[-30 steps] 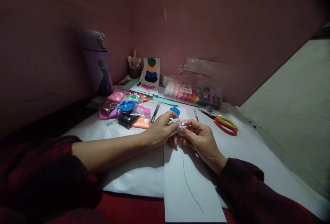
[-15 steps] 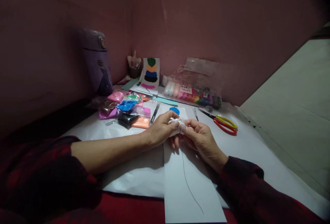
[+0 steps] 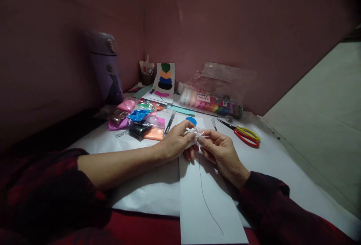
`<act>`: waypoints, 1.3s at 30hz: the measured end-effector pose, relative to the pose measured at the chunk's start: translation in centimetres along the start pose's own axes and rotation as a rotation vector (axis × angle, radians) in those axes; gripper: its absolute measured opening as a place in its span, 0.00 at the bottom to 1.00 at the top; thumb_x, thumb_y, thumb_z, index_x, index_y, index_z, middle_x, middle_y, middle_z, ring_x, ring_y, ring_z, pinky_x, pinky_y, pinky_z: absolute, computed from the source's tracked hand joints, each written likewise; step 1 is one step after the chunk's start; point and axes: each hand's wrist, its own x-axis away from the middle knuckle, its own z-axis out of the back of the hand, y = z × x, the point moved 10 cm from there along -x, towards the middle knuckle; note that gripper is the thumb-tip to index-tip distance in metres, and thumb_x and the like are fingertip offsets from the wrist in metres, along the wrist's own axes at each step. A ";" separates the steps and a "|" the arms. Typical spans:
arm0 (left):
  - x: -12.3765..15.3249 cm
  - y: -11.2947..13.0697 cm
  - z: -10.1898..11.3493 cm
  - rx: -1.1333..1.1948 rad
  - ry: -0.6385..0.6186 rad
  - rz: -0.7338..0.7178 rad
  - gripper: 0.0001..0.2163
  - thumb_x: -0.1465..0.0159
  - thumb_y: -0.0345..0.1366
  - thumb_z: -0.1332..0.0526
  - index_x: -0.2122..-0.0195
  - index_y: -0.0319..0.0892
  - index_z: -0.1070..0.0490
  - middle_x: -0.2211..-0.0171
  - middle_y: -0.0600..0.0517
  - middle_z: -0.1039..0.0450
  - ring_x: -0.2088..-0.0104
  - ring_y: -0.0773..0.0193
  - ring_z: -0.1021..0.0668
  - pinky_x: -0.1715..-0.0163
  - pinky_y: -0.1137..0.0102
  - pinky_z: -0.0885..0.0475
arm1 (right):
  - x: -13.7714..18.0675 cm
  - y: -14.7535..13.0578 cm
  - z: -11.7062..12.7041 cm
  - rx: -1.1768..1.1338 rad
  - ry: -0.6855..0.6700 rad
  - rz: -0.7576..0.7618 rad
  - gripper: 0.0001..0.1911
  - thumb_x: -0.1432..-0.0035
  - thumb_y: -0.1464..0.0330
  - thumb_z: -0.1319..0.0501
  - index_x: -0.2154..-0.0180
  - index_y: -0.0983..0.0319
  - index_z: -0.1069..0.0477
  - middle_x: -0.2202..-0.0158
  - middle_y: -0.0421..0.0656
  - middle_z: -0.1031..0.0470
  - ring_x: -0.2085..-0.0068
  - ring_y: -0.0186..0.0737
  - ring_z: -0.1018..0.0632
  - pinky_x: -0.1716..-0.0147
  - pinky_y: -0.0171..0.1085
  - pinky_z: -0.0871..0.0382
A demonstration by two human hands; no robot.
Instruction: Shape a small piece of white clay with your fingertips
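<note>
My left hand (image 3: 176, 139) pinches a crumpled, whitish see-through plastic packet (image 3: 196, 133) between thumb and fingers. From the other side, my right hand (image 3: 222, 151) grips the same packet with its thumb and forefinger. What lies inside the packet is too small to make out. Both hands hover over a long white sheet of paper (image 3: 208, 211) that reaches past the table's front edge. A thin, curved dark line runs down this sheet. Just beyond my fingers, a round blue patch (image 3: 191, 121) shows near the sheet's far end.
Left of my hands lie several coloured clay packets (image 3: 138, 115) and a pen (image 3: 169, 122). Red-and-yellow-handled scissors (image 3: 245, 136) rest at right. Behind are a purple tumbler (image 3: 105, 72), a cup of sticks (image 3: 146, 77), a colour-patched card (image 3: 166, 83) and a bag of clay (image 3: 211, 100).
The fingers of my right hand have shifted slightly on the packet, and its plastic is crumpled differently. My left hand stays nearly in place.
</note>
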 end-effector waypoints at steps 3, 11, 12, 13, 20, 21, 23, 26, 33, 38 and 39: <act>0.1 -0.1 -0.1 -0.048 0.001 0.019 0.07 0.35 0.39 0.47 0.62 0.42 0.44 0.84 0.57 0.31 0.87 0.67 0.27 0.86 0.77 0.33 | 0.1 0.2 -0.1 -0.018 -0.010 -0.015 0.14 0.49 0.60 0.30 0.67 0.63 0.29 0.87 0.32 0.37 0.86 0.22 0.44 0.88 0.24 0.57; 0.1 -0.2 -0.5 0.016 -0.040 0.006 0.10 0.37 0.42 0.44 0.62 0.42 0.44 0.83 0.56 0.30 0.86 0.67 0.27 0.86 0.75 0.31 | 0.1 0.3 -0.2 -0.068 -0.021 -0.074 0.14 0.49 0.61 0.31 0.70 0.63 0.31 0.87 0.29 0.44 0.86 0.21 0.48 0.87 0.24 0.59; 0.0 -0.2 -0.4 0.037 -0.036 0.005 0.11 0.37 0.42 0.44 0.62 0.42 0.44 0.82 0.56 0.29 0.86 0.67 0.27 0.86 0.75 0.31 | 0.1 0.3 -0.2 -0.068 -0.021 -0.077 0.14 0.49 0.61 0.31 0.71 0.63 0.32 0.87 0.30 0.44 0.86 0.21 0.48 0.87 0.25 0.59; 0.0 -0.2 -0.4 0.057 -0.030 0.004 0.11 0.38 0.42 0.43 0.62 0.41 0.44 0.81 0.56 0.29 0.86 0.67 0.27 0.86 0.74 0.31 | 0.1 0.2 -0.2 -0.066 -0.021 -0.075 0.14 0.49 0.61 0.31 0.71 0.63 0.32 0.87 0.30 0.43 0.86 0.22 0.48 0.87 0.25 0.59; -0.2 -0.2 0.3 0.116 0.021 0.002 0.12 0.38 0.41 0.41 0.63 0.41 0.43 0.81 0.55 0.28 0.86 0.67 0.26 0.86 0.75 0.31 | 0.1 -0.1 -0.1 -0.067 -0.014 -0.053 0.14 0.49 0.61 0.32 0.71 0.63 0.32 0.86 0.32 0.39 0.85 0.23 0.47 0.86 0.27 0.58; -0.2 -0.3 0.5 0.116 0.036 0.004 0.11 0.38 0.40 0.42 0.63 0.40 0.43 0.80 0.54 0.27 0.86 0.67 0.26 0.86 0.75 0.31 | 0.1 -0.1 -0.1 -0.070 -0.006 -0.055 0.14 0.49 0.61 0.32 0.72 0.63 0.33 0.86 0.32 0.39 0.85 0.23 0.47 0.86 0.27 0.58; -0.3 -0.4 0.8 0.114 0.058 0.012 0.10 0.38 0.39 0.43 0.63 0.40 0.43 0.80 0.54 0.27 0.86 0.67 0.26 0.86 0.75 0.31 | 0.2 -0.2 0.1 -0.073 0.013 -0.057 0.14 0.49 0.61 0.32 0.72 0.63 0.33 0.86 0.32 0.40 0.85 0.23 0.47 0.86 0.27 0.58; -0.3 -0.4 1.0 0.104 0.080 0.019 0.08 0.37 0.37 0.45 0.63 0.40 0.43 0.79 0.53 0.27 0.86 0.67 0.26 0.86 0.74 0.31 | 0.3 -0.3 0.3 -0.085 0.033 -0.055 0.12 0.49 0.62 0.32 0.69 0.63 0.31 0.85 0.33 0.39 0.84 0.24 0.46 0.86 0.27 0.58; -0.3 -0.3 1.9 0.085 0.167 0.004 0.07 0.37 0.37 0.44 0.64 0.41 0.43 0.81 0.54 0.27 0.87 0.67 0.27 0.87 0.75 0.32 | 0.1 -1.0 1.0 -0.150 0.115 -0.007 0.13 0.43 0.59 0.38 0.70 0.63 0.31 0.85 0.34 0.39 0.85 0.25 0.45 0.87 0.27 0.57; -0.3 -0.4 2.2 0.067 0.185 0.010 0.05 0.37 0.35 0.46 0.64 0.41 0.43 0.81 0.54 0.27 0.87 0.67 0.28 0.87 0.75 0.32 | 0.0 -0.5 1.7 -0.232 0.177 -0.029 0.18 0.48 0.57 0.33 0.74 0.62 0.35 0.82 0.36 0.35 0.84 0.25 0.41 0.87 0.26 0.54; -0.3 -0.4 2.2 0.062 0.183 0.013 0.05 0.37 0.35 0.46 0.64 0.41 0.43 0.81 0.54 0.27 0.87 0.67 0.28 0.87 0.75 0.32 | 0.0 -0.6 1.7 -0.234 0.173 -0.024 0.18 0.48 0.57 0.33 0.75 0.62 0.36 0.81 0.36 0.34 0.84 0.25 0.41 0.87 0.26 0.53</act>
